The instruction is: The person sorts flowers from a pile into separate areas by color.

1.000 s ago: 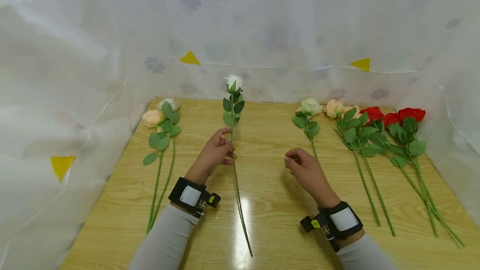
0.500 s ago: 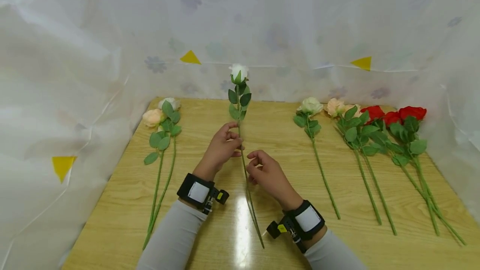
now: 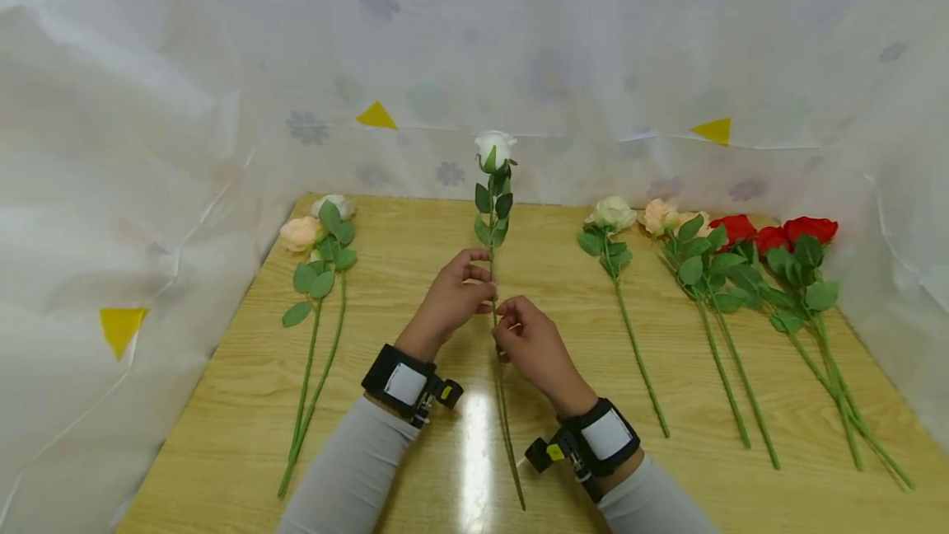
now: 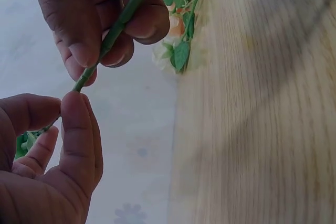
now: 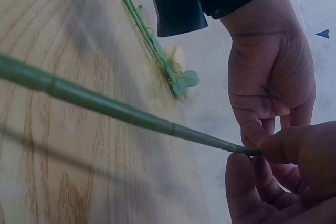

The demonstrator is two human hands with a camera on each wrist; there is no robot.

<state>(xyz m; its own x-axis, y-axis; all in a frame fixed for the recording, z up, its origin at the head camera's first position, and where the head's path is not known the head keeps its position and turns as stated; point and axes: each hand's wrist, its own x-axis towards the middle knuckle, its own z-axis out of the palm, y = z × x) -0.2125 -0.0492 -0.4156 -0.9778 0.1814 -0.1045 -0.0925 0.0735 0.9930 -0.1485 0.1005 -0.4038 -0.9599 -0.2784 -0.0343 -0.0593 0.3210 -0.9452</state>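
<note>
A single white rose [image 3: 494, 153] is held with its bloom pointing away from me, its long green stem [image 3: 504, 419] running back toward the near side of the table. My left hand [image 3: 458, 291] pinches this stem below the leaves, between thumb and fingertips. Just beneath it, my right hand [image 3: 535, 344] pinches the same stem. In the left wrist view the fingertips of both hands nearly meet along the stem [image 4: 113, 35]. From the right wrist, the lower stem [image 5: 121, 109] stretches clear of the wood, its shadow falling below.
At left lie a peach rose [image 3: 300, 233] and a white rose [image 3: 335, 206]. Right of my hands are a cream rose [image 3: 612, 213], peach roses [image 3: 660, 216] and several red roses [image 3: 811, 229] on the wooden table [image 3: 415, 468]. A patterned plastic sheet [image 3: 474, 39] rises behind.
My right hand has moved left from beside the cream rose and taken hold of the white rose's stem. My left hand has shifted right, carrying the rose with it.
</note>
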